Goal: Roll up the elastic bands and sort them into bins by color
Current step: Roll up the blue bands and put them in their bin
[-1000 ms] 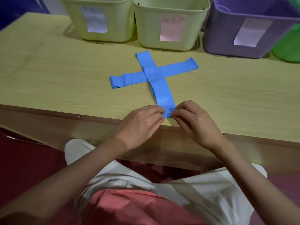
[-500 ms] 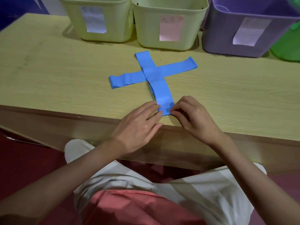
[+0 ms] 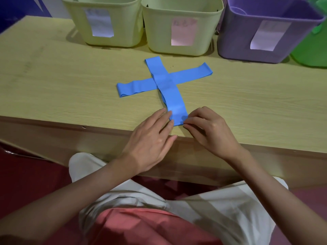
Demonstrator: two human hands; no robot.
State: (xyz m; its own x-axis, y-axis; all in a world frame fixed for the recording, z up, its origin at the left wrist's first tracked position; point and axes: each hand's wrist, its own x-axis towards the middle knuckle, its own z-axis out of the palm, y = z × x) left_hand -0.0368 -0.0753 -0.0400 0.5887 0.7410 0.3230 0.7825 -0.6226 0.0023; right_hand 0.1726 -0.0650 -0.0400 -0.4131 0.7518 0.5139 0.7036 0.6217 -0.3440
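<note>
A light wooden table (image 3: 53, 82) carries two crossed blue elastic bands (image 3: 164, 80) and, along its far edge, four bins (image 3: 180, 29).

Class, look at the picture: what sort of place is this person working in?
Probably a sorting workstation indoors: a wooden table, a row of labelled plastic bins along its far edge, and two blue elastic bands laid crossed.

Left pale-green bin (image 3: 104, 20): white paper label (image 3: 100, 23) on the front wall, faint marks, not legible. Middle pale-green bin (image 3: 182, 25): pink paper label (image 3: 183, 32), a short row of handwritten characters along its top, too blurred to read. Purple bin (image 3: 261, 30): white paper label (image 3: 269, 35), no writing discernible. No brands, numbers or signs legible anywhere.
</note>
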